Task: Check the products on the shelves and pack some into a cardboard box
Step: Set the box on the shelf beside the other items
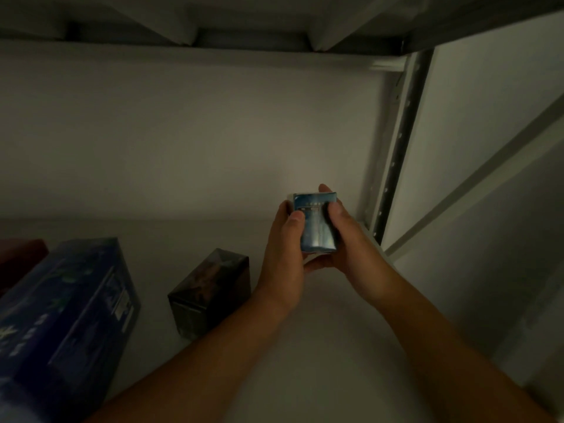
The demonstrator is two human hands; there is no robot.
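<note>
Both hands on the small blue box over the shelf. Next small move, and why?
Probably draw the box back off the shelf toward the body: left hand and right hand both grip it, printed face up, so the check looks underway and packing comes next.

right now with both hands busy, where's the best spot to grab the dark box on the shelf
Probably its two side faces, near the top, coming from above. The dark box stands apart from the large blue box on its left, leaving finger room either side. The left hand is nearer, but it and the right hand hold the small blue box.
</note>
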